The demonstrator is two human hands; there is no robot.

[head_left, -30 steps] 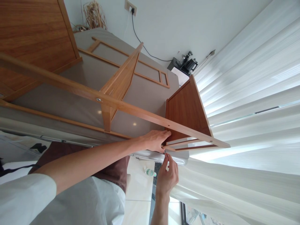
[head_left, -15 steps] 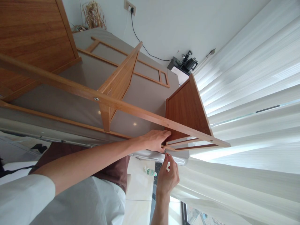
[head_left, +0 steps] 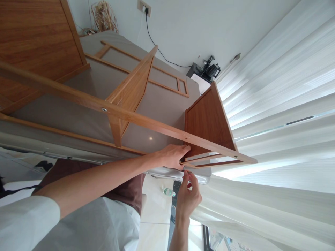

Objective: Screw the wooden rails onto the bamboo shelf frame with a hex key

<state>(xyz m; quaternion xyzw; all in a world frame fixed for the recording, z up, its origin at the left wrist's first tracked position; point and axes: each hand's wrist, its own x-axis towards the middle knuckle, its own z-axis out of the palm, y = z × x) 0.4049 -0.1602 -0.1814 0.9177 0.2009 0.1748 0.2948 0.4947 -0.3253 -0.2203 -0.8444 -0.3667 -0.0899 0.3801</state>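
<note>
My left hand (head_left: 174,157) is closed around the lower end of the upright wooden side frame (head_left: 157,127), where it meets the right-hand wooden panel (head_left: 209,120). Just below it, my right hand (head_left: 188,198) pinches a thin metal hex key (head_left: 192,172) between thumb and fingers. The key's short end is at the frame's lower edge, and whatever it sits in is too small to make out. A middle wooden shelf (head_left: 133,94) stands across the frame, with a bolt head (head_left: 104,109) showing near the joint.
A large wooden panel (head_left: 39,38) stands at the left. A loose ladder-like wooden frame (head_left: 167,85) lies on the grey surface (head_left: 159,104) behind. Black appliances (head_left: 210,71) are at the back, white curtains (head_left: 277,139) on the right, and a plastic bottle (head_left: 168,191) is on the floor.
My right hand has turned slightly, its knuckles shifting a little right, with the hex key still pinched. My left hand keeps its place on the frame.
</note>
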